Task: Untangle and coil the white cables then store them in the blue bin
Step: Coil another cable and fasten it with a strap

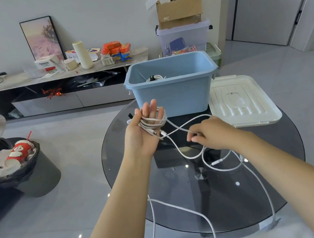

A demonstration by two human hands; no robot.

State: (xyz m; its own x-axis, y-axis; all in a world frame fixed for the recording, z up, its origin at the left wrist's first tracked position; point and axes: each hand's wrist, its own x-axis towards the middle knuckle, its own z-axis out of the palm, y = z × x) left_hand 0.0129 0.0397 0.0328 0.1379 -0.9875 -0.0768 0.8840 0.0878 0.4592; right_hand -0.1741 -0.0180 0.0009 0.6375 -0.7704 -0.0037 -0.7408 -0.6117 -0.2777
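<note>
My left hand [145, 131] is raised palm up over the round glass table [280, 177], fingers straight, with several loops of white cable [153, 122] wound around them. My right hand [211, 133] pinches the loose run of that cable just to the right. More white cable [224, 166] trails in loops across the glass and off the near edge toward me. The blue bin [175, 95] stands open at the table's far side, and a coiled white cable [155, 77] lies inside it.
The bin's white lid [239, 100] lies flat on the table right of the bin. A dark waste bin [26, 168] full of rubbish stands on the floor at left. A low cabinet [61, 88] and stacked boxes [183, 30] line the far wall.
</note>
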